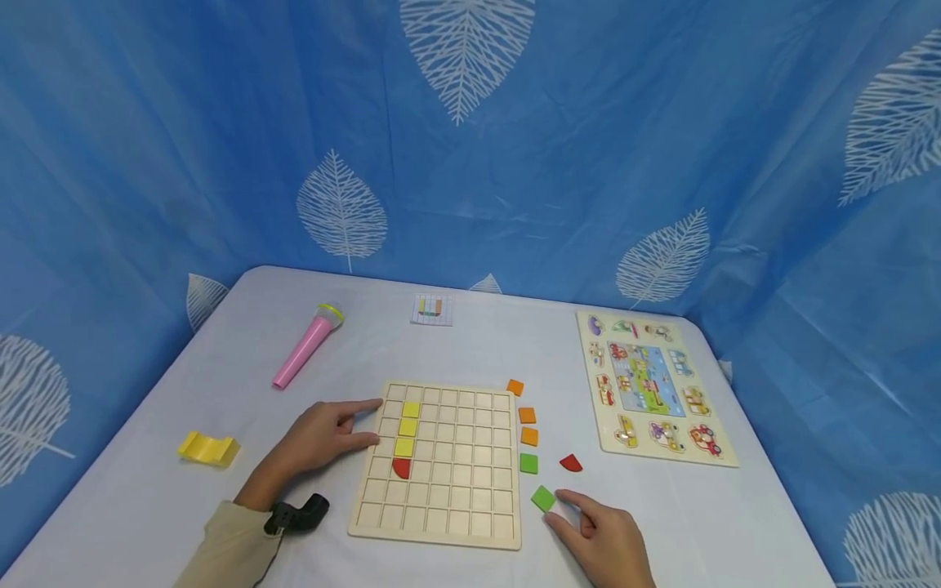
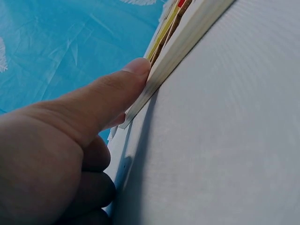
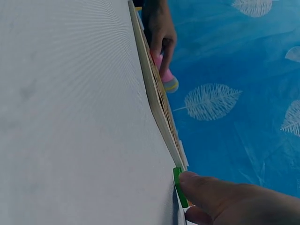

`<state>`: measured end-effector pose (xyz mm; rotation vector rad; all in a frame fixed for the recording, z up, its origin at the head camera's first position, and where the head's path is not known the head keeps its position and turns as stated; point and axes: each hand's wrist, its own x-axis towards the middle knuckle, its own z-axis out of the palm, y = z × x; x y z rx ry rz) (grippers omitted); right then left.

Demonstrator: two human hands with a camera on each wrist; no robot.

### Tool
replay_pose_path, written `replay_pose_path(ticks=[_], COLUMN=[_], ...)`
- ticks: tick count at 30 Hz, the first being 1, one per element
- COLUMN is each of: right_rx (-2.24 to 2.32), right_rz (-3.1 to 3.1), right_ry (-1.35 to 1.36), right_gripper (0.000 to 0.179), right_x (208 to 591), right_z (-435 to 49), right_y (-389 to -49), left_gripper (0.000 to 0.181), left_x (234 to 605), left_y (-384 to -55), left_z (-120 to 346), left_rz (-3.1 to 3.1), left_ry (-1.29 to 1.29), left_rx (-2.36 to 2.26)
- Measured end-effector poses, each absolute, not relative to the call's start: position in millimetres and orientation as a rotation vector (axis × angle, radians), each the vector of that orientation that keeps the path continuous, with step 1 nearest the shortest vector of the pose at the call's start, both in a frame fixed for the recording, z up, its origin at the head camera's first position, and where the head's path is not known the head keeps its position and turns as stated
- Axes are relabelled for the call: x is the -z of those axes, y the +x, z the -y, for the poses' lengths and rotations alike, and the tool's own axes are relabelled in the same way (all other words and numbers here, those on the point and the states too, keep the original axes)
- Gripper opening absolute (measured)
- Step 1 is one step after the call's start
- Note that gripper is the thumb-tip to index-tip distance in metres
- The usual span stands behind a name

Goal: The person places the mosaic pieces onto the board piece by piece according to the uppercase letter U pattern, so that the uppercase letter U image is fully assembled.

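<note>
My left hand [image 1: 318, 441] rests its extended index finger and thumb against the left edge of the wooden grid board [image 1: 434, 529]; its other fingers are curled under. In the left wrist view the thumb [image 2: 110, 91] touches the board's rim. Three yellow square tiles [image 1: 408, 427] stand in one column, with a red quarter-circle tile [image 1: 401, 468] below them. Right of the board, my right hand [image 1: 606, 539] pinches a green square tile [image 1: 543, 498] between thumb and index fingertip. The right wrist view shows the thumb on this green tile [image 3: 180, 186], low by the table.
Beside the board lie orange tiles [image 1: 528, 415], another green tile [image 1: 528, 463] and a loose red quarter-circle [image 1: 571, 463]. A pattern card [image 1: 432, 309] sits behind, a pink toy microphone [image 1: 305, 351] and yellow block [image 1: 209, 449] left, a picture puzzle [image 1: 610, 437] right.
</note>
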<state>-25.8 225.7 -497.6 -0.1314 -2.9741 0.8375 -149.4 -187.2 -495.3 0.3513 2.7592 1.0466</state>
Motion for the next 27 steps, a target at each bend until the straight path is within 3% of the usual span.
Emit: replay_pose_path(ticks=[27], right_rx=[-0.692], right_rz=[2.958], right_ry=[-0.112], right_gripper=[0.03], right_x=[499.0], right_z=[-216.2], right_y=[-28.3], left_gripper=[0.064], left_x=[494.5], left_y=[-148.8], left_z=[187.9], left_rz=[-2.763], left_ry=[0.365], left_rx=[-1.056])
